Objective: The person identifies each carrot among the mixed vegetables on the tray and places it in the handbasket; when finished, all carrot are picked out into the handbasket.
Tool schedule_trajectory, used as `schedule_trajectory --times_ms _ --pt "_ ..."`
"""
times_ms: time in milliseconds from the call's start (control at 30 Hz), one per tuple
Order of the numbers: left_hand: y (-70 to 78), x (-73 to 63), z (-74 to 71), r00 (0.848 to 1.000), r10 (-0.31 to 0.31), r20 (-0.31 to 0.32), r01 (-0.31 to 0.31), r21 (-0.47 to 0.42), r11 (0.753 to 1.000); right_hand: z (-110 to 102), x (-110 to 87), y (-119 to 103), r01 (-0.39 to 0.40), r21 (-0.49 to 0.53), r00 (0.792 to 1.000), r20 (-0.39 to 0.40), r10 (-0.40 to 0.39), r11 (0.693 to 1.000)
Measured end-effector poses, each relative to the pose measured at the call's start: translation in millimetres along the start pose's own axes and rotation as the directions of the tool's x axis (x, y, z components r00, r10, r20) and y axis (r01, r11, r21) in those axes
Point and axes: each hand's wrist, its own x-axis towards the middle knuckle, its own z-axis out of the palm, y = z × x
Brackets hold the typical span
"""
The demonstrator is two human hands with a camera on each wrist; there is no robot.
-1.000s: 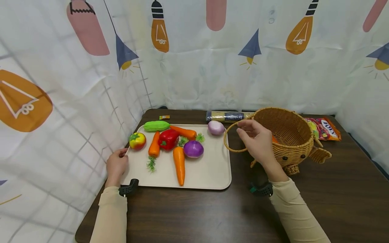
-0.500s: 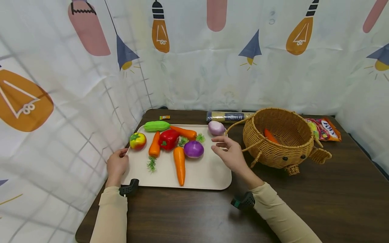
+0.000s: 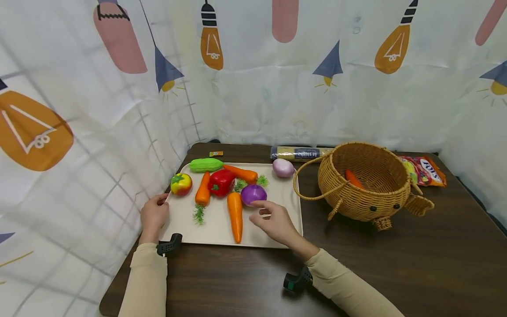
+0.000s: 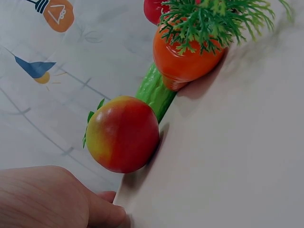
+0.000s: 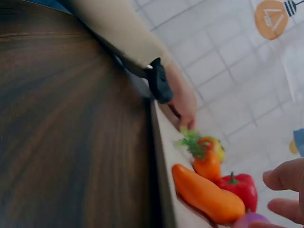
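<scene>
My left hand pinches the left rim of the cream tray, the thumb over the edge in the left wrist view; the other fingers are partly hidden. Beside it lies a red-yellow tomato. My right hand hovers over the tray with thumb and fingers apart, holding nothing. Just beyond its fingertips is a purple onion, and to their left an orange carrot without leaves. Farther back on the tray lie a leafy carrot, a red bell pepper, another carrot, a green cucumber and a pale purple onion.
A wicker basket with an animal face stands right of the tray, an orange-red item inside. Its handle loop reaches the tray's right edge. Behind are a pasta pack, a candy bag and a small wrapped sweet.
My right hand has left the basket handle and moved left and nearer over the tray. The handle has swung down toward the tray's edge. My left hand stays at the rim.
</scene>
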Motion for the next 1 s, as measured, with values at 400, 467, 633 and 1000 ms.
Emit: schedule_trajectory --times_ms 400,467,633,1000 --pt "0.1 -1.5 -0.6 1.000 -0.006 0.004 0.006 -0.001 1.000 37 1.6 2 -0.011 -0.031 1.000 -0.028 0.011 0.999" --pt "-0.2 -1.2 -0.6 1.000 -0.004 0.000 0.004 -0.001 1.000 42 1.7 3 -0.005 -0.033 0.999 -0.050 0.003 0.999" --pt "-2.8 0.3 -0.5 1.000 -0.008 0.002 0.008 0.002 1.000 55 2.6 4 0.004 -0.062 0.995 -0.100 -0.010 0.998" --pt "-3.0 -0.5 -1.1 1.000 0.019 0.013 -0.020 0.006 1.000 72 2.1 5 0.006 -0.210 0.993 -0.116 -0.031 0.978"
